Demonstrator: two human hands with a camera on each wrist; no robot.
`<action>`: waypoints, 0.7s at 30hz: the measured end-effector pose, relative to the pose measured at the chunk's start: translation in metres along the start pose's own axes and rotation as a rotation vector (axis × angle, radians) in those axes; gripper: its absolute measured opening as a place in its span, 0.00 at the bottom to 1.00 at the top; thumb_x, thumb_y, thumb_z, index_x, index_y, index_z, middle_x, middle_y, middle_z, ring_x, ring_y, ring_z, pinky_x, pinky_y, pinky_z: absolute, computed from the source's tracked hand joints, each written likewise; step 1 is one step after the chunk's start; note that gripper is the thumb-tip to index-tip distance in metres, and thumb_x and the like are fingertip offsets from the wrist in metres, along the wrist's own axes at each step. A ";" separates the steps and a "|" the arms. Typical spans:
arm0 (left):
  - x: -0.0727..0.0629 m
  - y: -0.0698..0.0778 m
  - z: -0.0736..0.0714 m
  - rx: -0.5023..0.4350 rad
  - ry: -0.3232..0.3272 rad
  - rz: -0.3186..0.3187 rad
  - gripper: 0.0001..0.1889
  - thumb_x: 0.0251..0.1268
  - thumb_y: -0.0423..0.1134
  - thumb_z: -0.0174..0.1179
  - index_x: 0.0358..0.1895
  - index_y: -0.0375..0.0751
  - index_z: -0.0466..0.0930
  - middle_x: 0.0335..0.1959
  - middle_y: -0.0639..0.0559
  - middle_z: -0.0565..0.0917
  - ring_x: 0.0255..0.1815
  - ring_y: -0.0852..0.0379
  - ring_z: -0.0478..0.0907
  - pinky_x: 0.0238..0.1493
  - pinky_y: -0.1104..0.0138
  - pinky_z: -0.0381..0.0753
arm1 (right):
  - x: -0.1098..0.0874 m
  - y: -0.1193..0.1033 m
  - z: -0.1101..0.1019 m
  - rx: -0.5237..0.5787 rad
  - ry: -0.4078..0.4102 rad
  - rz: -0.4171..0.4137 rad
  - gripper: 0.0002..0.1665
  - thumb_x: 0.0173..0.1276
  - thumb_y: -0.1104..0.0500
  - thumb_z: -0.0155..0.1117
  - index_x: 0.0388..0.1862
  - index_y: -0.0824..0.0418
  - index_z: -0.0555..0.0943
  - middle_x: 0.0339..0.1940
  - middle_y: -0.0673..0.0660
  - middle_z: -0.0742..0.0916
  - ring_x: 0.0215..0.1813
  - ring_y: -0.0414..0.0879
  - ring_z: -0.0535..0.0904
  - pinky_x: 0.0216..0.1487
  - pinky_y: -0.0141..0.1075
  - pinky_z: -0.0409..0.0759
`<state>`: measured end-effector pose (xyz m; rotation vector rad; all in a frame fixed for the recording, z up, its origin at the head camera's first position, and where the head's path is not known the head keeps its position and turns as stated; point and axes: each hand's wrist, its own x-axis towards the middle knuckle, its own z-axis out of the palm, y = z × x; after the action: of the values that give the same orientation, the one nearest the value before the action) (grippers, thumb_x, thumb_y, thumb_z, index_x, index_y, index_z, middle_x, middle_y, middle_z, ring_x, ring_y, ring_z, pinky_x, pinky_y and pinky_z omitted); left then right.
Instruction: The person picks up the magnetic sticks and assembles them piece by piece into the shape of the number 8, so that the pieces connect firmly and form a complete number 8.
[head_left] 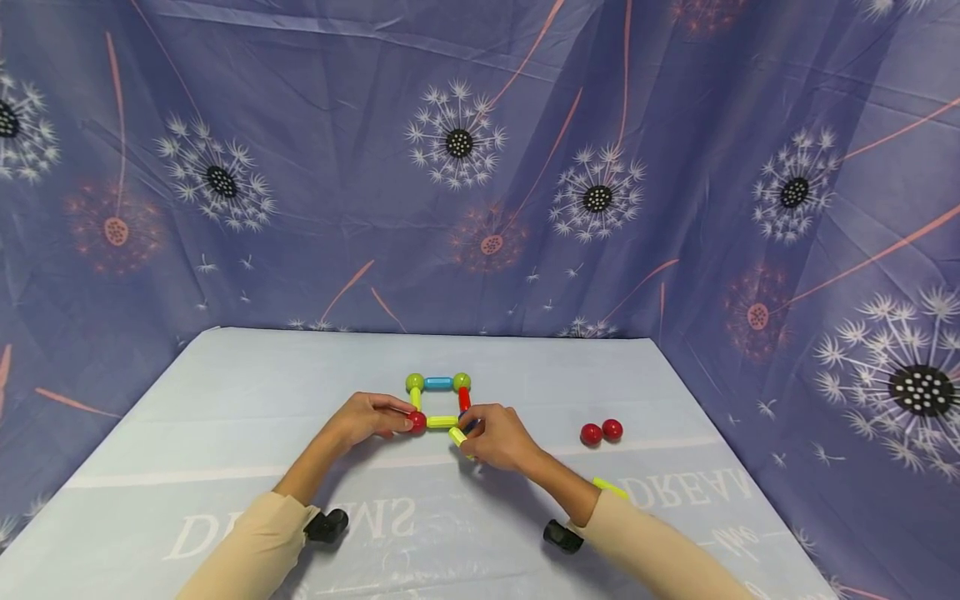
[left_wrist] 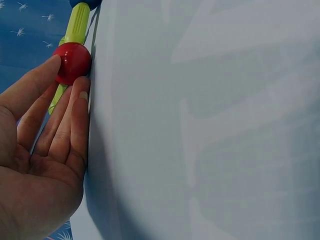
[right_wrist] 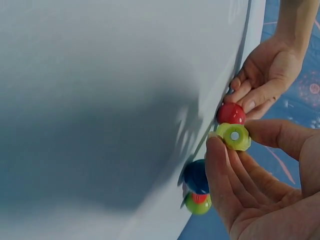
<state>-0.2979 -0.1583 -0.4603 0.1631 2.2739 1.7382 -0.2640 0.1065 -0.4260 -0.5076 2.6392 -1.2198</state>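
Right hand pinches a yellow-green stick with a pale-centred end.

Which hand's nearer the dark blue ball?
Right. The right hand is beside the dark blue ball, pinching a yellow rod; the left hand is farther, at the red corner ball.

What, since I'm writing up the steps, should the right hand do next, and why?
The right hand should probably touch its pinched yellow stick to the blue ball: that corner is close by, the square frame already has four sides, and the left hand holds the red ball at the next corner.
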 end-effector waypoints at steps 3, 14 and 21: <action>0.000 0.000 0.000 0.000 -0.001 0.004 0.19 0.58 0.36 0.73 0.53 0.33 0.86 0.43 0.45 0.91 0.40 0.57 0.86 0.42 0.62 0.84 | 0.002 -0.001 0.004 -0.001 0.001 0.009 0.16 0.56 0.65 0.72 0.45 0.62 0.87 0.30 0.53 0.90 0.25 0.43 0.84 0.26 0.35 0.81; 0.000 0.000 0.000 0.002 -0.004 0.017 0.19 0.59 0.36 0.73 0.53 0.32 0.86 0.44 0.44 0.91 0.39 0.57 0.86 0.41 0.62 0.84 | 0.008 -0.003 0.018 0.038 0.005 0.005 0.16 0.56 0.66 0.72 0.45 0.64 0.86 0.30 0.55 0.91 0.24 0.43 0.85 0.26 0.35 0.81; 0.000 -0.001 -0.001 -0.011 -0.011 0.015 0.19 0.59 0.36 0.73 0.53 0.32 0.86 0.42 0.45 0.91 0.39 0.59 0.85 0.41 0.63 0.84 | 0.009 -0.006 0.026 0.067 -0.004 0.011 0.15 0.58 0.68 0.74 0.45 0.66 0.85 0.32 0.57 0.91 0.25 0.44 0.86 0.26 0.34 0.83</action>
<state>-0.2977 -0.1591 -0.4612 0.1878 2.2603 1.7532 -0.2632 0.0811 -0.4385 -0.4838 2.5842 -1.2979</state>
